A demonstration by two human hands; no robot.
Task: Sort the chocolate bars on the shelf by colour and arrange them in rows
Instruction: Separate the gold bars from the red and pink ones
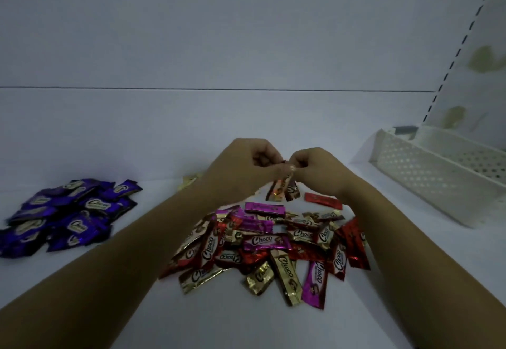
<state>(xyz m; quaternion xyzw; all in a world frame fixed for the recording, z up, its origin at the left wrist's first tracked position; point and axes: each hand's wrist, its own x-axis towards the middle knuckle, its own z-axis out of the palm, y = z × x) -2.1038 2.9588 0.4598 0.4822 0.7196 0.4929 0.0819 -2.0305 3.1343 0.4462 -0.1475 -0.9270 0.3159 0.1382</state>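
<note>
A mixed heap of red, gold and magenta chocolate bars (262, 242) lies on the white shelf (137, 135) in front of me. A separate pile of purple bars (68, 214) sits at the left. My left hand (241, 168) and my right hand (315, 170) meet above the far edge of the heap, fingers curled. Between them they pinch the upper ends of a few gold and reddish bars (283, 191), which hang down toward the shelf. A bit of gold wrapper (189, 181) shows behind my left wrist, mostly hidden.
A white perforated plastic basket (438, 173) stands at the right on the shelf. The shelf's back wall (219, 33) rises behind, and a slotted upright (460, 47) runs along the right side. A lone red bar (323, 201) lies just beyond the heap.
</note>
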